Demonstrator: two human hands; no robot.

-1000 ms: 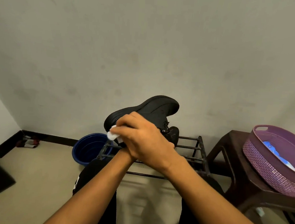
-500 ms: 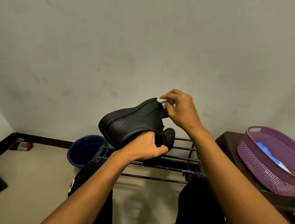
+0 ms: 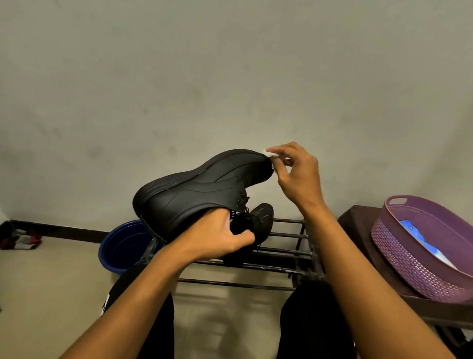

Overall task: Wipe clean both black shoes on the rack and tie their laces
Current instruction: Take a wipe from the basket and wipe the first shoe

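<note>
I hold a black shoe [image 3: 197,193] in the air above the rack, heel to the left and toe up to the right. My left hand [image 3: 219,234] grips it from below at the opening. My right hand [image 3: 295,172] pinches a small white wipe [image 3: 270,153] against the toe tip. The second black shoe [image 3: 257,223] rests on the dark metal rack [image 3: 286,251] just behind my left hand, partly hidden by it. Loose laces hang between the two shoes.
A blue basin [image 3: 122,247] sits on the floor left of the rack. On the right a brown stool [image 3: 353,225] carries a purple basket [image 3: 411,249] with a blue-and-white packet inside. A grey wall stands close behind. My dark-trousered legs are below.
My right hand with the wipe moved from the shoe's heel side, over my left hand, up to the toe. The left hand kept its grip and the shoe shifted slightly.
</note>
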